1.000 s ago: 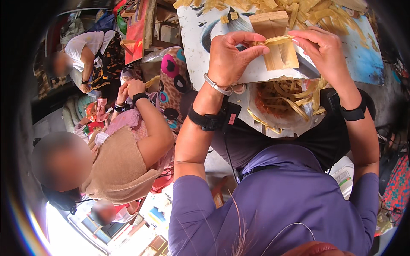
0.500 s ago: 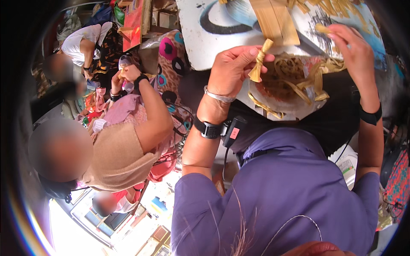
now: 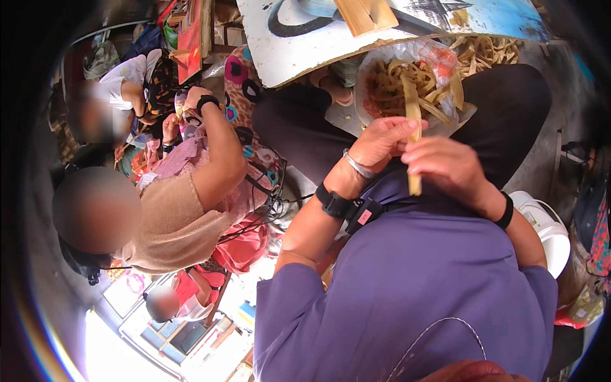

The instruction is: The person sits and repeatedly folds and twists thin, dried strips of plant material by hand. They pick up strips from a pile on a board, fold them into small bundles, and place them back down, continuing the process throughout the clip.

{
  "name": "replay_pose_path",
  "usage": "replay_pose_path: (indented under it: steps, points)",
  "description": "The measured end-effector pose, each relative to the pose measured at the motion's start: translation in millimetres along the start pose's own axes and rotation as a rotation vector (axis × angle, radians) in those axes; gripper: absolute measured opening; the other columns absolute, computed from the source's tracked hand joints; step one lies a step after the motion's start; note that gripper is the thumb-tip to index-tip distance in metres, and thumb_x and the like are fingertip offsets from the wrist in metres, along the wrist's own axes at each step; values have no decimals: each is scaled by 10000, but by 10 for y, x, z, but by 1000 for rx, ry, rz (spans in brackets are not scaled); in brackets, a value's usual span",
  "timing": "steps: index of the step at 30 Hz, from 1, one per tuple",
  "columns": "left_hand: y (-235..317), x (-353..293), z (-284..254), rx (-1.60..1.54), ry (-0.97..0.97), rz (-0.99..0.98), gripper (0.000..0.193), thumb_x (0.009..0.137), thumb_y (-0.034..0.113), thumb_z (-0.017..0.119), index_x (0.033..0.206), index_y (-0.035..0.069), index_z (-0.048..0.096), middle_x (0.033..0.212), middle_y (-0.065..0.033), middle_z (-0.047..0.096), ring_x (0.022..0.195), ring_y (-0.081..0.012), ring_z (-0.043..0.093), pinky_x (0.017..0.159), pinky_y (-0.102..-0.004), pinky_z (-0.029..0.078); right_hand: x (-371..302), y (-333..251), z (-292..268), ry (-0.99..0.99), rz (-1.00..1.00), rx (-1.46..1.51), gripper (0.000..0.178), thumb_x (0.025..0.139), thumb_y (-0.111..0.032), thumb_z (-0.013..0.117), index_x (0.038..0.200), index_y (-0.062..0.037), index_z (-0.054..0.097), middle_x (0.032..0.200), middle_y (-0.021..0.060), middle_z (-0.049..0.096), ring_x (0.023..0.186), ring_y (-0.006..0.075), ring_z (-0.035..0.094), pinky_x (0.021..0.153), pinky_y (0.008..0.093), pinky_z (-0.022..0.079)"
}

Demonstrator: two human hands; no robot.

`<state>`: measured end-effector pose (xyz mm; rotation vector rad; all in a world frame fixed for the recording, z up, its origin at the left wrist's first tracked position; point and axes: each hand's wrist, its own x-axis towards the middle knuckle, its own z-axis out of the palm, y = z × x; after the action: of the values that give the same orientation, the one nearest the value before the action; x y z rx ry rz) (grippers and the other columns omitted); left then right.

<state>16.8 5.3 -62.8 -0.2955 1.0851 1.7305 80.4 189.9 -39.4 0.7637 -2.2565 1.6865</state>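
My left hand [image 3: 380,145] is closed, pinching a flat tan strip [image 3: 415,184] of dried leaf or similar plant fibre between thumb and fingers. The strip runs upright in front of my lap, its lower end hanging below both hands. My right hand [image 3: 449,167], slightly blurred, has its fingers bent across the strip just below the left thumb; its own thumb is hidden. Behind the hands, a bag-lined bowl-like container [image 3: 364,95] holds many loose tan strips [image 3: 439,95], some spilling over its right rim.
A painted white and blue board [image 3: 280,54] lies ahead, bearing a wide tan slab [image 3: 366,16]. More strips [image 3: 487,54] lie beyond my right knee. A white bucket [image 3: 554,245] stands at right. On the left, a person in a brown top [image 3: 168,226] sits close, with others beyond.
Both hands have come down and together over my lap. The knotted tan piece in my left hand no longer shows; a long strip is there instead. My right hand has left the board.
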Motion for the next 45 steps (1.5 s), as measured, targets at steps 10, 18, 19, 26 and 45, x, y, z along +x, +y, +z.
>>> replay_pose_path:
  steps: [10, 18, 19, 26, 45]
  points:
    - [664, -641, 825, 1412, 309, 706, 341, 750, 18, 684, 1083, 6, 614, 871, -88, 635, 761, -155, 630, 663, -281, 499, 61, -365, -206, 30, -174, -51, 77, 819, -124, 696, 875, -83, 662, 1015, 83, 676, 966, 247, 649, 872, 384, 484]
    - [630, -699, 1131, 1778, 484, 1124, 250, 666, -1, 689, 904, 73, 668, 793, -80, 607, 733, -284, 616, 641, -359, 515, 273, -124, -184, 454, 368, 461, 201, 968, -107, 547, 1095, 28, 624, 1030, 61, 674, 895, 76, 605, 786, 228, 488]
    - [630, -682, 1126, 1767, 487, 1174, 246, 664, -1, 692, 897, 75, 669, 800, -79, 612, 739, -279, 619, 643, -357, 517, 267, -74, -186, 437, 448, 433, 207, 963, -110, 562, 1102, 28, 629, 978, 44, 685, 856, 66, 612, 758, 217, 494]
    - [527, -523, 993, 1706, 452, 1284, 181, 678, 33, 686, 841, 78, 622, 808, -60, 603, 739, -257, 596, 577, -363, 496, 178, -113, -182, 297, 476, 540, 200, 898, -139, 679, 988, 39, 672, 811, 7, 658, 752, 44, 576, 663, 199, 470]
    - [442, -237, 662, 640, 312, 779, 182, 783, 34, 767, 893, -12, 629, 745, -21, 667, 644, -45, 604, 581, -200, 502, -9, 106, -180, 209, 537, 812, 337, 960, -125, 555, 1251, 44, 543, 1107, 45, 546, 795, 92, 543, 705, 232, 450]
